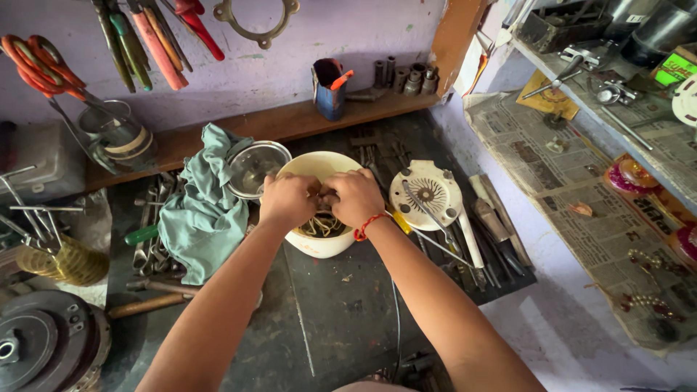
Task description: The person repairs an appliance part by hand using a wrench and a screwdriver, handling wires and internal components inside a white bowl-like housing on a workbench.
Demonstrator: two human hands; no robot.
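Seen from above, a left hand (288, 199) and right hand (355, 196) meet knuckle to knuckle over a cream housing (319, 243) at the middle of a dark bench (327, 319), fingers curled together on something small at its open top, likely to steady it over the copper windings (319, 226) inside. A green cloth (203, 214) and a steel lid (254, 168) crowd its left; a white cover (427, 192) and loose tools (479, 247) lie right.
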